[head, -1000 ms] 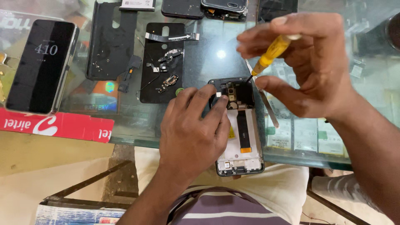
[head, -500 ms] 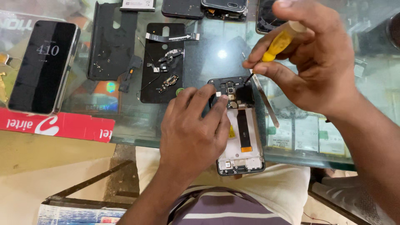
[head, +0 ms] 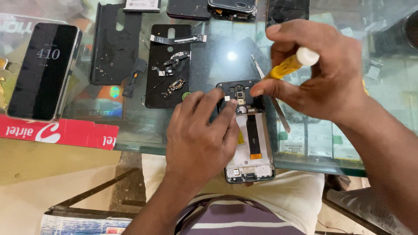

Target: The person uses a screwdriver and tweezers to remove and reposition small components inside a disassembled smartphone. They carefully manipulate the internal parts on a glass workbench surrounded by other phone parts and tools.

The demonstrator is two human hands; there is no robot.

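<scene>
At the near edge of the glass table (head: 209, 48), just above the person's lap, lies an opened phone (head: 250, 143), back cover off, white inner frame and black flex strip with an orange end exposed. Its lower end overhangs the table edge slightly.

Left hand (head: 198, 139): palm down on the phone's left side, fingers curled loosely, fingertips pressing near the camera module at the top; steadying, not gripping.

Right hand (head: 320, 80): closed around a yellow-handled screwdriver (head: 289, 65) with a white cap, thumb and forefinger pinched low on the shaft; tip hidden behind the fingers, over the phone's upper end.

Just right of the phone: thin metal tweezers (head: 272, 93) lying diagonally on the glass.

Left of the phone: black back cover (head: 167, 65) carrying small loose parts and a flex strip; beside it a black frame panel (head: 114, 48).

Far left: intact phone (head: 43, 72), dark screen lit with digits, tilted.

Below it: long red rectangular sticker (head: 58, 132) with white lettering, along the table edge.

Under the glass, right: flat rectangular pale packs (head: 309, 141) in a row.
</scene>
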